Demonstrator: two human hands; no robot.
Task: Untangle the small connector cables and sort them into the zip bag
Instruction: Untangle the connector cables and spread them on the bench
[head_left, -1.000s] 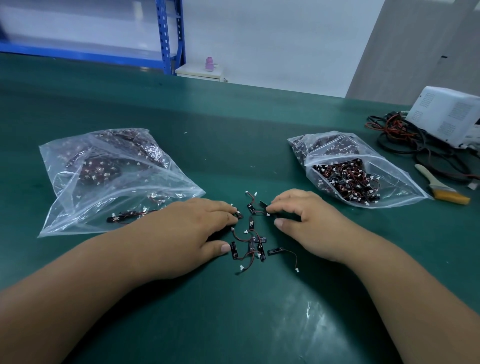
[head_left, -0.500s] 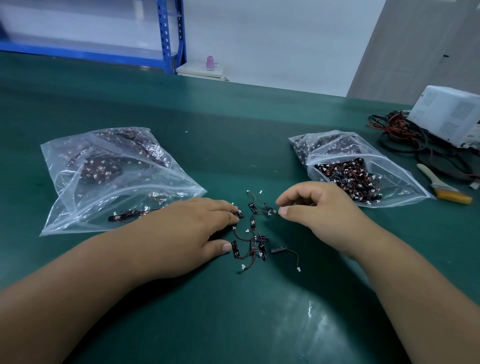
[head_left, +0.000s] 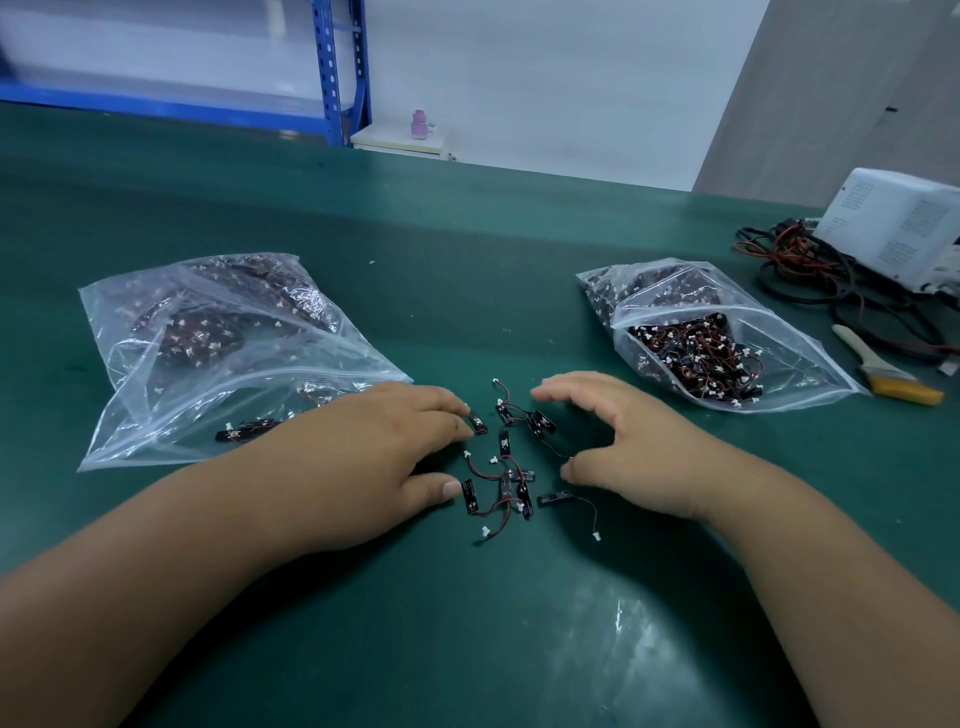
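Several small connector cables (head_left: 506, 470), black tabs with red-black wires and white plugs, lie loosely tangled on the green mat between my hands. My left hand (head_left: 374, 457) rests flat on the mat, its fingertips touching one black tab (head_left: 479, 423) and its thumb beside another. My right hand (head_left: 634, 447) arches over the pile's right side with fingers and thumb spread apart, holding nothing. A clear zip bag (head_left: 223, 353) with cables lies at the left, just behind my left hand. A second zip bag (head_left: 789, 358) at the right lies with its mouth open, full of cables.
A white device (head_left: 893, 228) and a tangle of thick wires (head_left: 810, 270) sit at the far right, with a paint brush (head_left: 883, 369) beside the right bag. Blue shelving (head_left: 332, 73) and a pink bottle (head_left: 418, 124) stand beyond the table's far edge.
My right hand has let go of the cable it was pinching and spread its fingers; that cable now lies on the mat. My left hand has stayed in place.
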